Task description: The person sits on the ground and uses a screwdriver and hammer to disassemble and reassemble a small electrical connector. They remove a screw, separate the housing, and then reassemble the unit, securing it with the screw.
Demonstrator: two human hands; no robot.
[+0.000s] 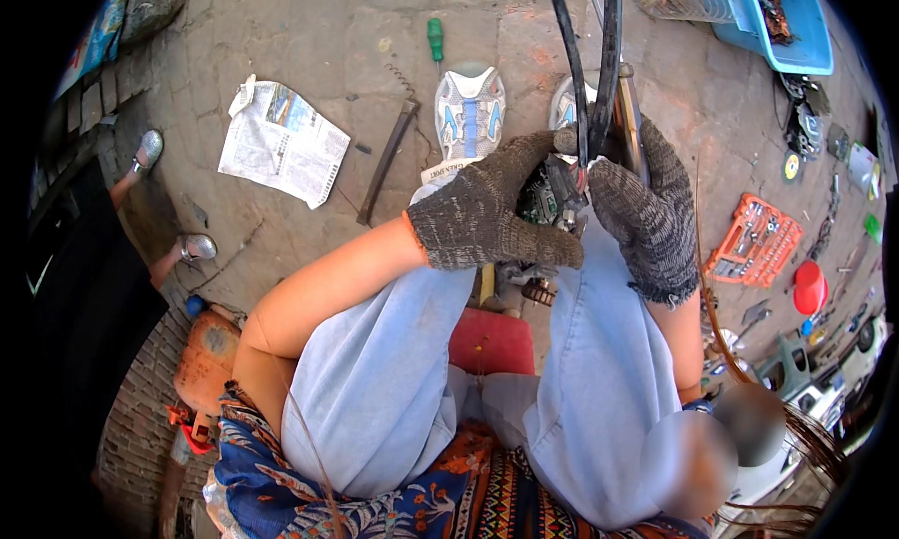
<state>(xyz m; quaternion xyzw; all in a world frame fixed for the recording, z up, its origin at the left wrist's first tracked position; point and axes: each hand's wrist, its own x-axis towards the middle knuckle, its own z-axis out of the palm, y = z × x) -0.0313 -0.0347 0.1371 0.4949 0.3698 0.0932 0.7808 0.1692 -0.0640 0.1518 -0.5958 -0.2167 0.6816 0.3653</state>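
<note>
My left hand, in a dark grey knitted glove with an orange cuff, grips a dark part with a green circuit board between thumb and fingers. My right hand, gloved alike, is closed beside it around a long, narrow tan-and-metal piece, whose kind I cannot make out. Black cables run from between the hands up past the top edge. The gloves hide where the cables meet the part. Below the hands, blurry metal pieces show between my knees.
A green-handled screwdriver, a dark metal bar and a newspaper sheet lie ahead and left. Rightward are an orange socket set, a red bowl and a blue bin. Another person's feet are at far left.
</note>
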